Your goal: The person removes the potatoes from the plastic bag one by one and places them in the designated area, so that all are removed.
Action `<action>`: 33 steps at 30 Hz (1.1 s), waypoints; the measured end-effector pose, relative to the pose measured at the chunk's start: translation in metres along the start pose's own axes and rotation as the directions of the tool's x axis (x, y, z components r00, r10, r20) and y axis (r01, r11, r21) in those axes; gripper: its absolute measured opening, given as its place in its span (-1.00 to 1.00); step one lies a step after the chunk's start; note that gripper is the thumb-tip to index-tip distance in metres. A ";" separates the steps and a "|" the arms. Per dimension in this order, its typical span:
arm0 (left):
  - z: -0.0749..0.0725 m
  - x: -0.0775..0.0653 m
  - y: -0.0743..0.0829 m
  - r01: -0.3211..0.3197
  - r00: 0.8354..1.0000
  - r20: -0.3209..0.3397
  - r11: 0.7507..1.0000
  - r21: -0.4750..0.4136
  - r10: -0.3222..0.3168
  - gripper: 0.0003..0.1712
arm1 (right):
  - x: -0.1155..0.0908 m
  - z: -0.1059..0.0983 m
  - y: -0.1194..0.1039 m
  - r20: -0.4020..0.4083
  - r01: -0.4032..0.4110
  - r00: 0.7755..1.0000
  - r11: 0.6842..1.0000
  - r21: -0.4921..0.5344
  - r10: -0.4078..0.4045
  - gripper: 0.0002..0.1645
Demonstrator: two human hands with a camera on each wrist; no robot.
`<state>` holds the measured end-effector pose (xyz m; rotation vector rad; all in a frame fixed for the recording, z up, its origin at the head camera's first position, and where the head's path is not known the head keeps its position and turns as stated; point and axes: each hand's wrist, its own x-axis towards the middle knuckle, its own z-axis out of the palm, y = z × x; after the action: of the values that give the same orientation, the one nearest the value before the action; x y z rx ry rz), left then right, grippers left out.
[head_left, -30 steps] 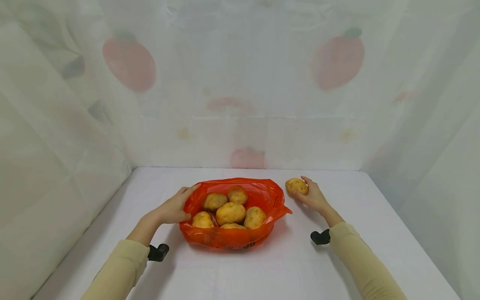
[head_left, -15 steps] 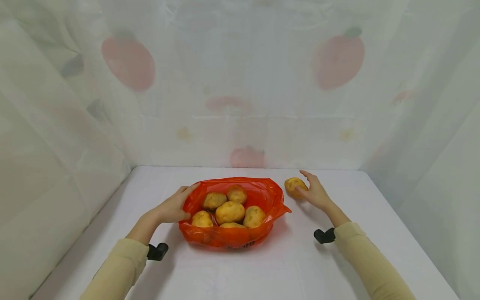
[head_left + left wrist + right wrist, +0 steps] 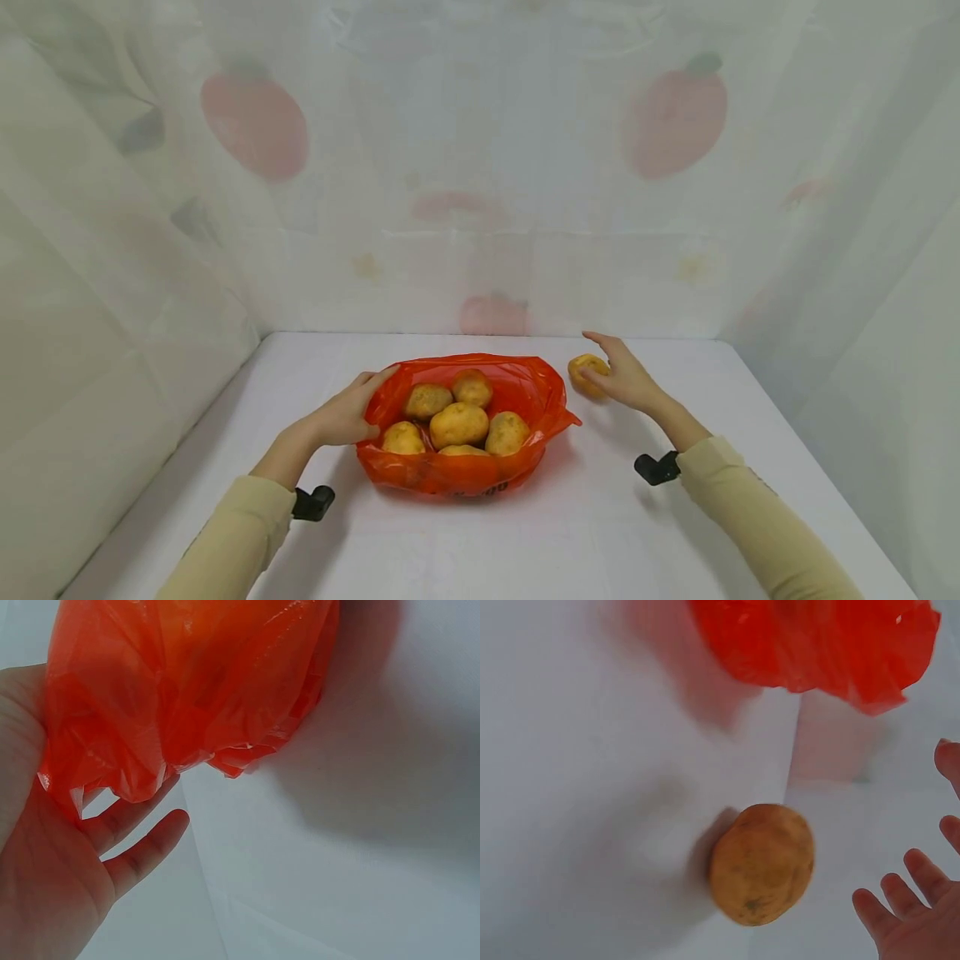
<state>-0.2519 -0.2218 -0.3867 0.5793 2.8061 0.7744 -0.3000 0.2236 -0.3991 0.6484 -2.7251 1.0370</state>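
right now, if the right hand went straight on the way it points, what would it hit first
Probably the loose potato outside the red bag: the right hand partly overlaps it in the head view. Height is unclear, so the hand might pass over it.

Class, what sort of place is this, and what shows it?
Probably a curtained recording booth: printed sheets on three sides, a white table and black wrist-worn devices, perhaps cameras.
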 end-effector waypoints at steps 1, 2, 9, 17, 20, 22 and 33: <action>0.000 0.000 0.000 0.000 1.000 0.000 1.000 -0.001 0.000 0.06 | 0.000 -0.001 -0.004 0.017 0.002 1.000 1.000 0.001 -0.002 -0.22; 0.000 0.000 0.000 0.001 1.000 0.001 1.000 -0.003 -0.001 0.06 | 0.000 -0.003 -0.008 0.029 0.006 1.000 1.000 0.004 -0.006 -0.23; 0.000 -0.001 0.001 0.009 1.000 0.008 1.000 -0.021 -0.008 0.05 | 0.002 -0.005 -0.029 0.094 0.052 0.994 0.999 0.009 -0.053 -0.23; 0.000 -0.001 0.002 0.005 1.000 0.005 1.000 -0.024 -0.005 0.06 | -0.001 -0.004 -0.053 0.137 0.124 0.982 0.991 0.057 -0.131 -0.26; 0.001 -0.001 0.002 0.005 1.000 0.006 1.000 -0.026 -0.005 0.06 | -0.001 -0.005 -0.063 0.171 0.157 0.970 0.983 0.094 -0.171 -0.27; 0.001 -0.001 0.002 0.004 1.000 0.005 1.000 -0.026 -0.004 0.06 | -0.001 -0.005 -0.070 0.190 0.167 0.964 0.979 0.116 -0.187 -0.27; 0.003 0.000 0.000 0.009 1.000 0.001 1.000 -0.024 -0.009 0.07 | -0.003 0.005 -0.091 0.292 0.163 0.934 0.972 0.172 -0.208 -0.28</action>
<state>-0.2511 -0.2206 -0.3892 0.5626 2.7925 0.8043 -0.2563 0.1604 -0.3492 1.1603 -2.7838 1.1823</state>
